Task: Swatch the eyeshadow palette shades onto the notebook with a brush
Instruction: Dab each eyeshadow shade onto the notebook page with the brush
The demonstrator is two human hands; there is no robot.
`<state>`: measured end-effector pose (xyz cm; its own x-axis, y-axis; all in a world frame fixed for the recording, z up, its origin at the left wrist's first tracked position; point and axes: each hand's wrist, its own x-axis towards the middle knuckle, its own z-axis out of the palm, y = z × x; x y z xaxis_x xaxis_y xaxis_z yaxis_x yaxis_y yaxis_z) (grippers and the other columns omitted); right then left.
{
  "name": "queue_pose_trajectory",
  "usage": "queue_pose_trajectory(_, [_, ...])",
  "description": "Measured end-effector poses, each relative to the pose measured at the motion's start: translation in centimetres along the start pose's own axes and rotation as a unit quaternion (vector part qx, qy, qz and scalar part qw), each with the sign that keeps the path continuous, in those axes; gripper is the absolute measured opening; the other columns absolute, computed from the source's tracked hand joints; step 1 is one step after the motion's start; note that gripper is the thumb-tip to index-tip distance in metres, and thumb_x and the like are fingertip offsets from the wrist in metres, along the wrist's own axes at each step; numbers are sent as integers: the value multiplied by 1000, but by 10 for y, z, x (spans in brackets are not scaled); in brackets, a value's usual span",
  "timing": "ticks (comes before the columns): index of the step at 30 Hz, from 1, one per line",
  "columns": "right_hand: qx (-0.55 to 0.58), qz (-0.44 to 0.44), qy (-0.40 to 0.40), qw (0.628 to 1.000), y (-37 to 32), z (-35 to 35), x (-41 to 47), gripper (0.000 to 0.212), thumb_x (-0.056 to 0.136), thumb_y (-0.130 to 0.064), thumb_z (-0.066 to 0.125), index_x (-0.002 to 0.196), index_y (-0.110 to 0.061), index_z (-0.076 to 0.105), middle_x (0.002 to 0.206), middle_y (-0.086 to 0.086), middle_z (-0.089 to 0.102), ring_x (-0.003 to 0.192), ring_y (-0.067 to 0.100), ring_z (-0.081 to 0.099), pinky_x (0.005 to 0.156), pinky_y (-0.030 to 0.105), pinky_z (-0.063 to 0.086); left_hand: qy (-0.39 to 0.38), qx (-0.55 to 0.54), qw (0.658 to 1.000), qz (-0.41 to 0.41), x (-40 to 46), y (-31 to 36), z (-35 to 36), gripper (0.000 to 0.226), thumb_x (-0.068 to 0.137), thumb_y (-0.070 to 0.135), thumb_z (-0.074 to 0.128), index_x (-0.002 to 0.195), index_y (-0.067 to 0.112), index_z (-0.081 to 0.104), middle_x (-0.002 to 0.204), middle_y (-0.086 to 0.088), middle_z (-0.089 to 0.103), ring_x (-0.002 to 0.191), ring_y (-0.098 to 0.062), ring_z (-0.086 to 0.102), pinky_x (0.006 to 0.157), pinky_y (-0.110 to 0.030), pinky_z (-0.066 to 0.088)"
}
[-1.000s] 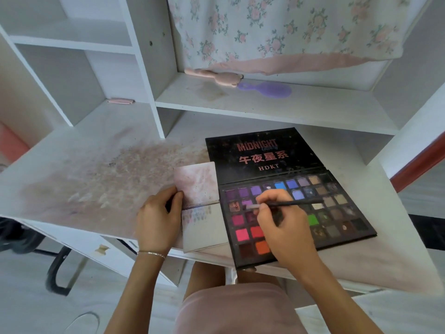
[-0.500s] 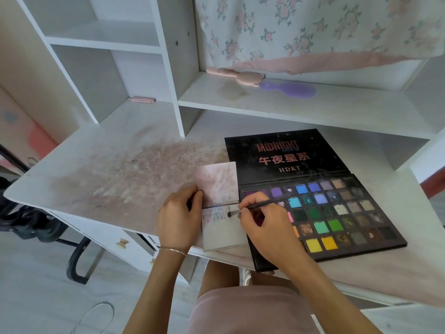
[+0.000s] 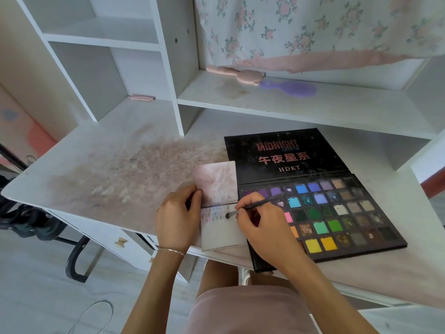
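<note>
Nearest, pink shorts [image 3: 250, 309] are showing at the bottom edge, with both forearms reaching up from there onto the white desk [image 3: 72, 169]. On the left wrist a thin bracelet [image 3: 171, 250] is sitting just below the left hand [image 3: 177, 220], which is lying on the left side of the small notebook [image 3: 222, 233], its thumb and fingertips curling over the fold where the cover is flipped up and pinning the book to the desk. Just to the right, the right hand [image 3: 262, 227] is pinching a thin dark makeup brush [image 3: 252, 207] between thumb and fingers; the brush tip is touching the upper right part of the open page, at the right end of a row of faint purple and blue swatches. Part of that hand is covering the left columns of the eyeshadow palette [image 3: 337, 213], which is lying open and touching the notebook's right edge. Its pans are running from yellows near, through greens, to blues and purples far, and its black lid is lying flat beyond, lettered MIDNIGHT and HDKT. Left of the notebook, a wide pinkish powder stain [image 3: 134, 174] is spreading across the desk. Farther back, on the shelf [image 3: 313, 109] above the desk, a pink brush [image 3: 237, 74] and a purple hairbrush [image 3: 291, 88] are lying end to end under a hanging floral cloth [image 3: 313, 30]. A small pink clip [image 3: 140, 98] is resting in the far left compartment.
</note>
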<state>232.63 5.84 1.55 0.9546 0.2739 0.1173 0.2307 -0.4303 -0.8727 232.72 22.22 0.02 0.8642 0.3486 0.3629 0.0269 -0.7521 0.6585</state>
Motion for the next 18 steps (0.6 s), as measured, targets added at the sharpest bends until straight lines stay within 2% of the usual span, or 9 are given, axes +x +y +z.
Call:
queue_pose_trajectory(3, [-5, -1, 0, 1000, 1, 0, 0, 19, 88, -16, 51, 78, -32, 49, 70, -4, 58, 72, 6, 54, 59, 21, 46, 4, -4, 1000, 4, 0, -1, 0, 9, 85, 9, 60, 81, 9, 68, 62, -2, 60, 58, -14, 45, 52, -13, 28])
queue_pose_trajectory(8, [-2, 3, -4, 1000, 2, 0, 0, 22, 87, -16, 51, 75, -34, 47, 69, -7, 56, 74, 3, 53, 58, 16, 46, 7, -3, 1000, 6, 0, -1, 1, 9, 84, 9, 60, 83, 10, 69, 65, -4, 63, 59, -14, 45, 52, -13, 28])
queue_pose_trajectory(12, [-1, -1, -4, 1000, 0, 0, 1, 21, 88, -15, 50, 77, -33, 47, 68, -6, 55, 68, 4, 53, 56, 18, 45, 6, -2, 1000, 6, -1, -3, 2, 10, 85, 10, 60, 87, 10, 70, 67, -6, 65, 60, -15, 45, 51, -20, 28])
queue_pose_trajectory(15, [2, 1, -9, 1000, 0, 0, 0, 21, 87, -15, 51, 75, -31, 47, 63, -8, 52, 61, -2, 50, 51, 13, 41, 4, -4, 1000, 0, -1, -3, 2, 11, 85, 12, 59, 89, 11, 70, 69, -7, 67, 62, -16, 47, 57, -25, 32])
queue_pose_trajectory(18, [3, -3, -8, 1000, 0, 0, 0, 21, 88, -15, 50, 76, -32, 47, 64, -9, 51, 61, -4, 50, 52, 11, 41, 4, -6, 1000, 0, -1, -2, 2, 12, 85, 12, 59, 89, 11, 70, 70, -7, 67, 63, -16, 47, 57, -24, 32])
